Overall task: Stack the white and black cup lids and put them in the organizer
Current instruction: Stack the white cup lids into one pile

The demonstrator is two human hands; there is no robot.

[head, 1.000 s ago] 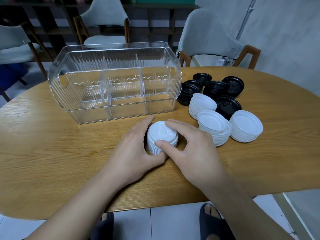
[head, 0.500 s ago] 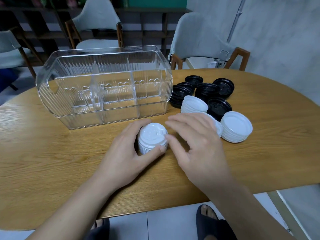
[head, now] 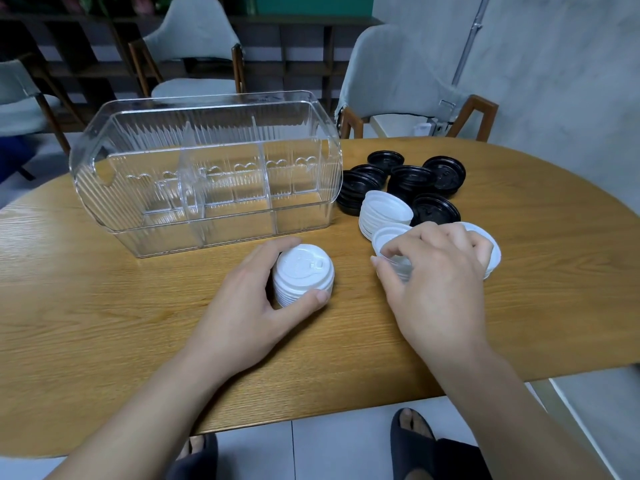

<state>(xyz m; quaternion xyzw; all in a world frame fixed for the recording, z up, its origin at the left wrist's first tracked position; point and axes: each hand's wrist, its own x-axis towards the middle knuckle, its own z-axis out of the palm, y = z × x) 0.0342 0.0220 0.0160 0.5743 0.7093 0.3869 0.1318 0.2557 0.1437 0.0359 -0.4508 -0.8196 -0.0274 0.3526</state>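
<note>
Right hand (head: 440, 282) has left the white lid stack (head: 303, 275) and is now pinching the rim of a loose lid pile (head: 388, 239), mostly hiding it. Left hand (head: 252, 303) is gripping the upright stack, sip tab up, on the counter (head: 104, 323) before the organizer (head: 207, 174).

A single wide-angle view comes from the person's head, looking forward and steeply down. It sits close over the wooden surface (head: 104, 323), whose near edge curves across the lower frame, with floor and feet below it. Both forearms enter from the bottom corners. The clear organizer (head: 207, 174) fills the upper middle, and chairs (head: 391, 74) and a wall lie along the top.
</note>
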